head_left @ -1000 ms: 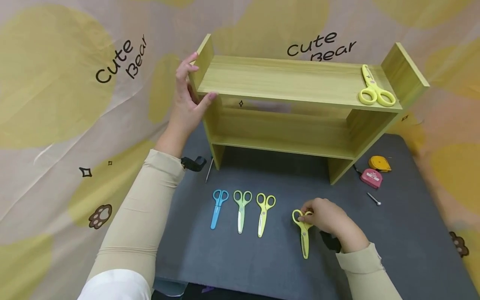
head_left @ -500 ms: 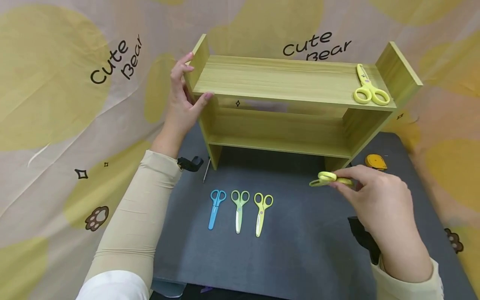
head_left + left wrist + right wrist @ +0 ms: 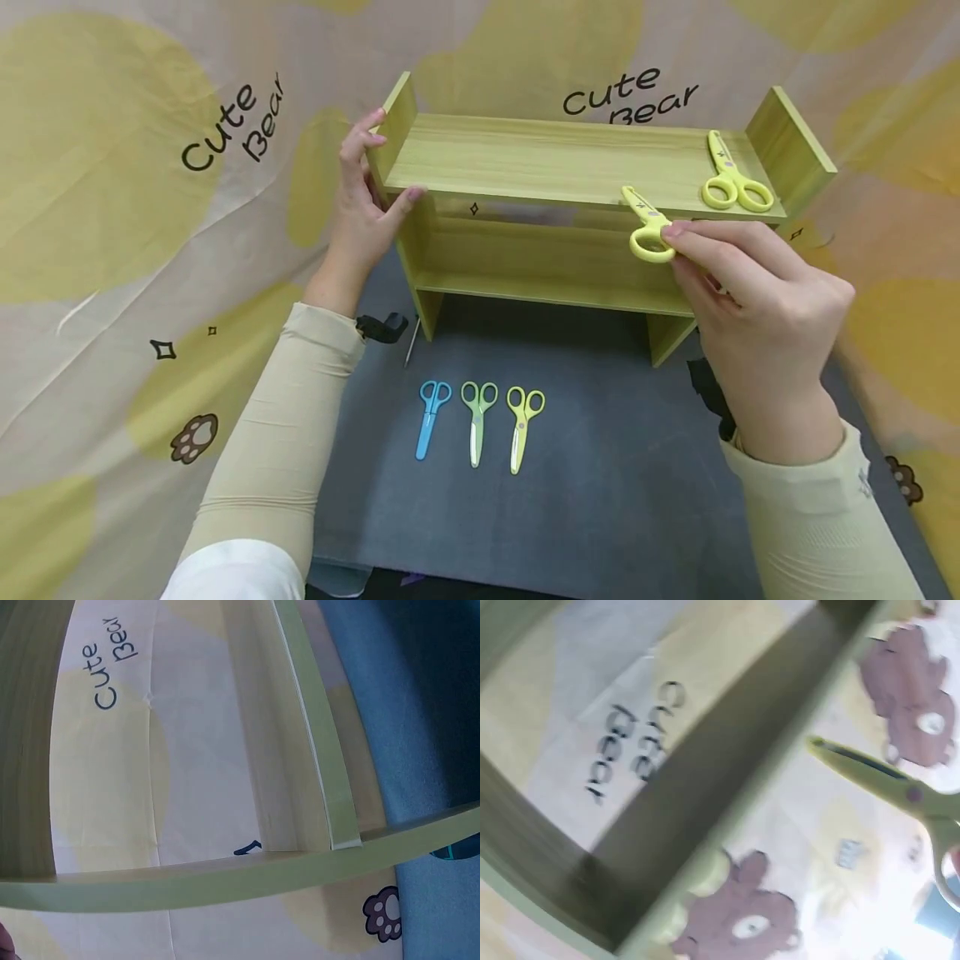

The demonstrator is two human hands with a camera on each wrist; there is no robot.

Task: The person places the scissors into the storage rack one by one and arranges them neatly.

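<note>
Left hand (image 3: 363, 179) gripping a rack (image 3: 555, 260), held scissors (image 3: 649, 220) pinched in the right hand (image 3: 768, 296)

The left hand clasps the rack's left end, thumb at the front edge of the upper board (image 3: 555, 157), fingers over the outer side; a thin rod (image 3: 412, 342) lies near the left foot; next, on the table (image 3: 607, 475), come blue scissors (image 3: 427, 429), green scissors (image 3: 477, 418) and yellow scissors (image 3: 522, 422), side by side, apart, handles toward the rack; then the held scissors, also yellow, before the upper board, blades pointing up and leftward, contact with the board hard to tell; the right hand has thumb and fingers on a handle; partly above that hand, the shelf scissors (image 3: 726, 172), yellow too, lie on the upper board near its right end
</note>
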